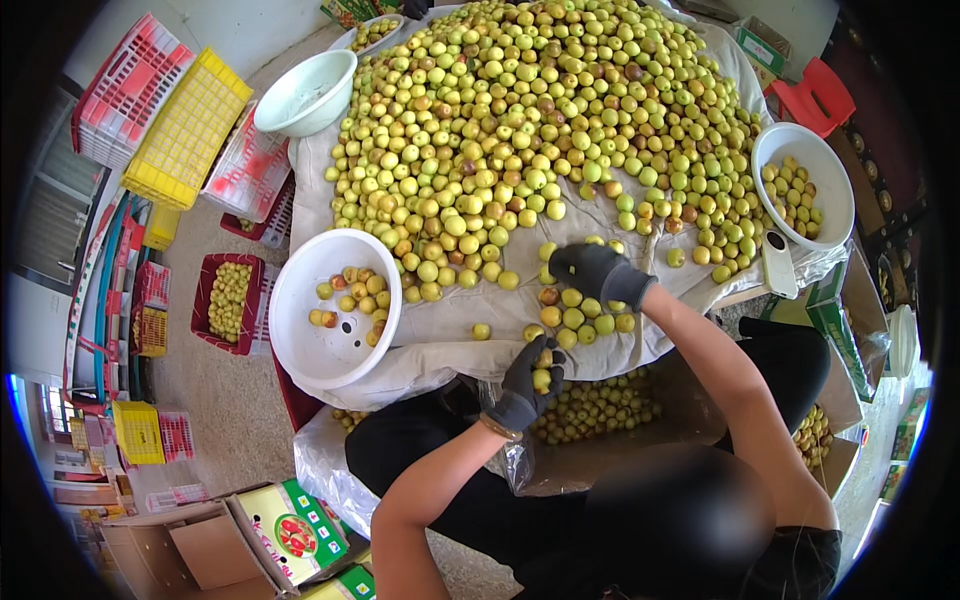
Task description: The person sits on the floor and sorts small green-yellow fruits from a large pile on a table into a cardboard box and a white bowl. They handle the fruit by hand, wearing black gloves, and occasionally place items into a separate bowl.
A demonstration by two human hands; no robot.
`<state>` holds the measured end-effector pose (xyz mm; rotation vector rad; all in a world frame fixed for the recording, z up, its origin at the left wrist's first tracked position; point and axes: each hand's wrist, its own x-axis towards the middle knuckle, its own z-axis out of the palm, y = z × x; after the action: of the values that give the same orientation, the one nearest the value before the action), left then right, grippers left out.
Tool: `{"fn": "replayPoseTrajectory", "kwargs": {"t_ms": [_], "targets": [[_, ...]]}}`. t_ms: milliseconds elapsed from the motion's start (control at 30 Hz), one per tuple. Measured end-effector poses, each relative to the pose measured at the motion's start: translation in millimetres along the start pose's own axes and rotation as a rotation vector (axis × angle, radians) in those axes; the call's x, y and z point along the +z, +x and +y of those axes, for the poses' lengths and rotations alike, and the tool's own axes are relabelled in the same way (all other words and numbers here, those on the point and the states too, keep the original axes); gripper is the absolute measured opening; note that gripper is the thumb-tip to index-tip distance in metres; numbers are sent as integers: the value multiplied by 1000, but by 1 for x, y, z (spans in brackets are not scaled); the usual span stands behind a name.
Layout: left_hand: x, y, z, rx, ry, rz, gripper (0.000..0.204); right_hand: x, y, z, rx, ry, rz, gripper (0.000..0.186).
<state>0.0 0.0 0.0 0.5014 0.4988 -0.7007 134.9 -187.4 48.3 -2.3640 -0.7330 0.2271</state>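
Note:
My gloved left hand [529,375] is closed around a few yellow-brown fruits [542,379] near the front edge of the cloth-covered table [450,330]. My gloved right hand [590,270] rests palm down among loose yellow-green fruits [573,318], its fingers curled together; whatever is under them is hidden. Beyond both hands spreads a big heap of similar fruit [480,130]. A white perforated basin [300,340] with several fruits stands left of my hands. Below the table edge, an open cardboard box [640,450] holds more small fruit.
A pale green basin [300,115] sits back left; a white bowl of fruit [840,190] and a white handheld device [778,265] lie right. Stacked crates [200,110], a red crate of fruit [200,320] and cartons [180,550] line the left floor. A red stool [830,90] stands back right.

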Motion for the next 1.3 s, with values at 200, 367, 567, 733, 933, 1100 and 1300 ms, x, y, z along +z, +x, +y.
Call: {"fn": "replayPoseTrajectory", "kwargs": {"t_ms": [200, 367, 567, 733, 933, 1100, 1300], "targets": [[-1, -3, -2, -41, -117, 8, 45, 68, -22, -27, 20, -275, -169, 21], [8, -19, 7, -11, -354, -119, 59, 22, -39, -27, 200, 1222, -266, 45], [55, -25, 13, 45, -323, -319, 65, 39, -82, -36, 121, 1288, -13, 38], [40, -9, 20, 114, -314, -280, 56, 44, -70, -36, -196, 725, 125, 35], [50, -10, 41, 115, -467, -199, 43, -12, 55, 84, 233, 196, 476, 28], [37, 1, 53, 187, -400, -237, 45, -28, 96, 100, 338, 220, 312, 42], [13, 17, 56, 151, -226, -87, 54, 18, 35, 50, 81, -195, 71, 54]]}}
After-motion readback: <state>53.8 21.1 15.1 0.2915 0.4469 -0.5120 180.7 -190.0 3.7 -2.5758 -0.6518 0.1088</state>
